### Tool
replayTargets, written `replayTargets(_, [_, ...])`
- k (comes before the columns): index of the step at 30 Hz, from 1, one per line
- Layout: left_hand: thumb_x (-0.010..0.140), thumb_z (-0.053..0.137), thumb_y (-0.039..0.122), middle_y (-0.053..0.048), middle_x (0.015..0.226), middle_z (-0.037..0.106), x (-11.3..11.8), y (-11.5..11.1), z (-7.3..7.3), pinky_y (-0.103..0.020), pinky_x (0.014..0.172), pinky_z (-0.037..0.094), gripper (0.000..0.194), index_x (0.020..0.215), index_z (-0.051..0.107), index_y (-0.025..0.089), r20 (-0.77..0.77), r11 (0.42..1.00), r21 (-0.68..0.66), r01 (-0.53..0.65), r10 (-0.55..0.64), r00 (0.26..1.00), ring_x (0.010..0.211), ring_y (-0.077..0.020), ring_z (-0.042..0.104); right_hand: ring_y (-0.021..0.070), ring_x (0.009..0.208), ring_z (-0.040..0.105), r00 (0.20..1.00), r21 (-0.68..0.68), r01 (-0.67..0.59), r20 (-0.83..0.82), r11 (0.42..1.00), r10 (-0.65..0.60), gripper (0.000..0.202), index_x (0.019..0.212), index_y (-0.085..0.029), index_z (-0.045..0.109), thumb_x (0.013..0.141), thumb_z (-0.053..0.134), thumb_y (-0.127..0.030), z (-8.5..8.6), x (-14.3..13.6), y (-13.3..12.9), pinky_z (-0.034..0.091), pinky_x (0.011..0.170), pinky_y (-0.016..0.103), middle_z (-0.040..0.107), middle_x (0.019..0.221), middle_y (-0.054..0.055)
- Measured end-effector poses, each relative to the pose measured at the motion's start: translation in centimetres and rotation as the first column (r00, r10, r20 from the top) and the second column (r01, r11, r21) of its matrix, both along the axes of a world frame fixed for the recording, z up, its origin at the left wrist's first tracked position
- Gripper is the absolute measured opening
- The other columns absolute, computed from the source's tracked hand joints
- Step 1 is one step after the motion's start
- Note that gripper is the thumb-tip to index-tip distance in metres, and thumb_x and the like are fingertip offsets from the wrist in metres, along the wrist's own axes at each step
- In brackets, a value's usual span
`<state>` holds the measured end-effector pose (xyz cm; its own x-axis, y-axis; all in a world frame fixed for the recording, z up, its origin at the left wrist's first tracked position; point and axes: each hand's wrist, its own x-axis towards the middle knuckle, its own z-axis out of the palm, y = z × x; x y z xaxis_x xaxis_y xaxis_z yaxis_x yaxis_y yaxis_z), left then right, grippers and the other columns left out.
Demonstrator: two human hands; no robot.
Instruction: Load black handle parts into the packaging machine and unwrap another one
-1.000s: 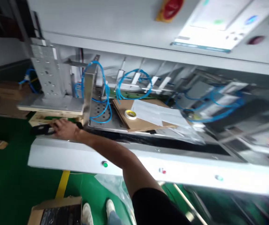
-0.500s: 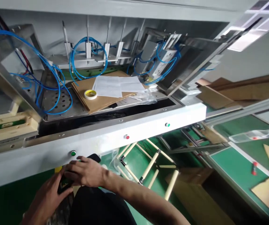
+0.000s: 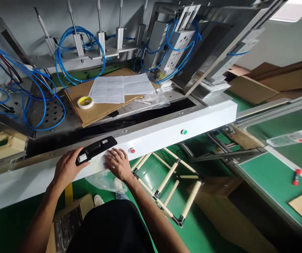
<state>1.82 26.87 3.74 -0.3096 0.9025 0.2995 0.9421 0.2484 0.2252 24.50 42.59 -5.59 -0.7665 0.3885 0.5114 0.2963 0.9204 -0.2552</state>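
Note:
A long black plastic part (image 3: 96,150) with a white label lies on the white front rail (image 3: 166,135) of a machine. My left hand (image 3: 67,168) grips its left end, thumb under it. Just right of the part, my right hand (image 3: 118,163) rests flat on the rail with fingers spread, holding nothing. A red button (image 3: 132,150) sits beside my right fingertips.
Behind the rail, a perforated metal bed carries cardboard sheets (image 3: 98,105), printed papers (image 3: 120,88), a roll of yellow tape (image 3: 85,102) and blue air hoses (image 3: 43,98). A green button (image 3: 184,132) sits further right. A tube frame (image 3: 166,189) and an open box (image 3: 69,221) stand on the green floor.
Both hands rose from below the rail, bringing the black part up onto it. My right hand let go and spread flat on the rail. The view shifted slightly left.

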Motion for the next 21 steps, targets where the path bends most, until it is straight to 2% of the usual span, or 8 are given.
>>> replayTargets(3, [0.086,0.082,0.042,-0.015,0.119,0.077,-0.2,2.0,0.0,-0.042,0.091,0.056,0.055,0.132,0.061,0.019,-0.017,0.996,0.011,0.088,-0.088,0.996,0.107,-0.0325,0.073,0.0263,0.139,0.053,1.0,0.006,-0.007,0.02,1.0,0.006,0.04,0.138,-0.028,0.067,0.1,0.066,-0.042,0.0,-0.2,0.7,0.032,0.125,0.049,0.072,0.137,0.009])
replayTargets(7, [0.089,0.08,0.042,-0.013,0.118,0.077,-0.6,3.5,0.5,-0.044,0.096,0.052,0.049,0.129,0.062,0.02,-0.075,0.983,0.054,0.175,-0.171,0.982,0.112,-0.0325,0.07,0.0243,0.139,0.054,0.998,0.027,0.053,-0.032,0.998,-0.052,0.028,0.129,-0.027,0.071,0.104,0.058,-0.029,-0.6,-0.4,0.6,0.032,0.124,0.047,0.073,0.134,0.008])
replayTargets(12, [0.092,0.075,0.045,-0.015,0.123,0.073,-0.6,4.5,1.0,-0.043,0.096,0.05,0.046,0.128,0.062,0.019,-0.116,0.975,0.111,0.19,-0.177,0.977,0.117,-0.0326,0.066,0.0243,0.141,0.052,0.991,0.043,0.087,-0.102,0.995,-0.082,0.025,0.121,-0.027,0.074,0.104,0.055,-0.022,-1.6,-0.5,-0.1,0.035,0.121,0.047,0.072,0.135,0.007])
replayTargets(16, [0.09,0.077,0.043,-0.013,0.118,0.072,0.0,5.3,0.6,-0.042,0.093,0.051,0.045,0.126,0.063,0.02,-0.101,0.975,0.066,0.214,-0.206,0.973,0.109,-0.031,0.067,0.025,0.136,0.054,0.985,0.054,0.121,-0.127,0.991,-0.113,0.028,0.124,-0.031,0.073,0.103,0.058,-0.022,-1.9,-0.5,-0.4,0.034,0.121,0.048,0.073,0.13,0.006])
replayTargets(21, [0.088,0.079,0.044,-0.012,0.11,0.07,0.8,6.0,0.3,-0.042,0.087,0.051,0.046,0.124,0.065,0.019,-0.11,0.982,0.011,0.187,-0.184,0.977,0.1,-0.0303,0.065,0.0245,0.129,0.057,0.987,0.044,0.124,-0.11,0.991,-0.119,0.03,0.126,-0.031,0.073,0.101,0.06,-0.022,-2.0,-0.6,-0.5,0.036,0.12,0.048,0.075,0.123,0.006])
